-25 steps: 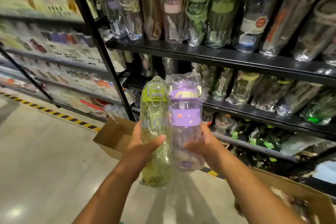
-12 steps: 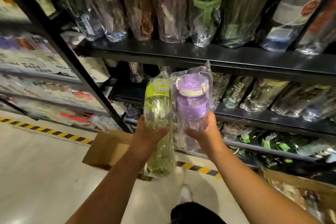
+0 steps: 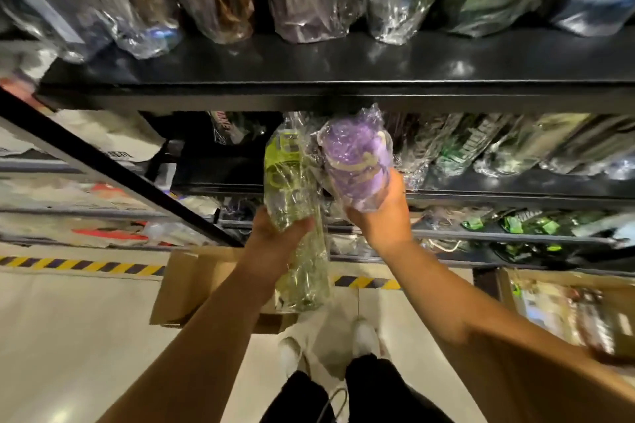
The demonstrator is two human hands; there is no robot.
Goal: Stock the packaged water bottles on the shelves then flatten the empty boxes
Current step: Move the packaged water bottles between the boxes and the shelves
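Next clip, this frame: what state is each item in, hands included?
Green-lidded clear bottle in plastic wrap: roughly upright, gripped by left hand.
Purple-lidded clear bottle in plastic wrap: tilted, gripped by right hand.
Brown cardboard box on the floor: standing, not flattened.
Black metal upper shelf: stocked with wrapped bottles.

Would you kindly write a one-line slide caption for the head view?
Left hand grips a green wrapped bottle, right hand a purple bottle, both held before a stocked black shelf.

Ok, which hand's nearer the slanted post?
Left. The left hand, gripping the green bottle, is just right of the post; the right hand, gripping the purple bottle, is farther right.
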